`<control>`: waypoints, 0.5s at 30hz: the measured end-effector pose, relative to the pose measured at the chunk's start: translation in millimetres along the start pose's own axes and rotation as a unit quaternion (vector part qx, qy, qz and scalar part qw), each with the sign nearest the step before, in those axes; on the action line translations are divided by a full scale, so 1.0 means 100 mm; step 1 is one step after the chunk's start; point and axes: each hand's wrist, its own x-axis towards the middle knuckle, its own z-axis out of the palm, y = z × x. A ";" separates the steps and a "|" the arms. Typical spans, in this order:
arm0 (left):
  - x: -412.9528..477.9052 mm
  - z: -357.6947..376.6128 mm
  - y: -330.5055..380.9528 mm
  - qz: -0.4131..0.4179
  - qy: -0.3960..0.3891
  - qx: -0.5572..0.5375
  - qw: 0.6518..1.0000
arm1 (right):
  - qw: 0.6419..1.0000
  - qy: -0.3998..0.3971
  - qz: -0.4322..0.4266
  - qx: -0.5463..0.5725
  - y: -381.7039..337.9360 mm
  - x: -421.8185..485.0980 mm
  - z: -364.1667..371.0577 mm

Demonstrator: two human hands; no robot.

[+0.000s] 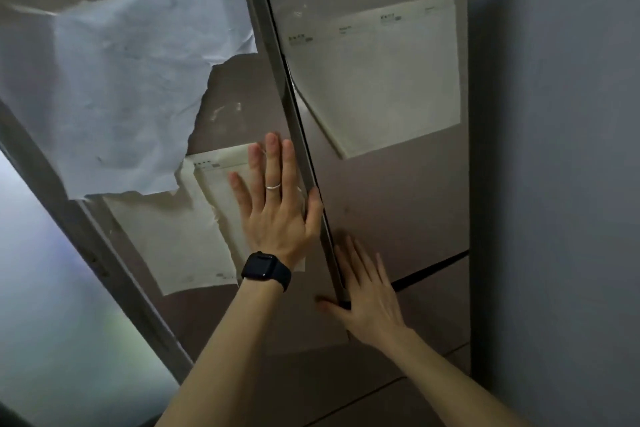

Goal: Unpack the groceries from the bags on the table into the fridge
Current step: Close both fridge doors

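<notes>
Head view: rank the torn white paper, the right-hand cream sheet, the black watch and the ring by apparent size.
1. torn white paper
2. right-hand cream sheet
3. black watch
4. ring
None look alike.

Dim, soft, glow at left

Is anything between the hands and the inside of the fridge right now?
Yes: both fridge doors. The left hand lies flat on the left door; the right hand rests lower, where it meets the right door. No groceries show.

Smooth, glossy fridge doors carry crumpled torn paper and flat yellowed sheets.
</notes>
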 end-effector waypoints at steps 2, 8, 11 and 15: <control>-0.01 0.04 -0.02 0.006 0.010 0.001 1.000 | 1.000 0.019 0.005 0.018 0.05 0.03 0.09; 0.00 0.14 -0.03 0.003 0.033 0.027 0.999 | 0.996 0.069 0.001 0.053 0.16 0.16 0.32; 0.03 0.23 -0.03 0.000 0.033 0.048 0.998 | 0.994 0.095 0.006 0.052 0.22 0.21 0.46; 0.10 0.42 0.00 -0.011 0.016 0.078 0.997 | 0.987 0.156 0.011 0.031 0.29 0.27 0.67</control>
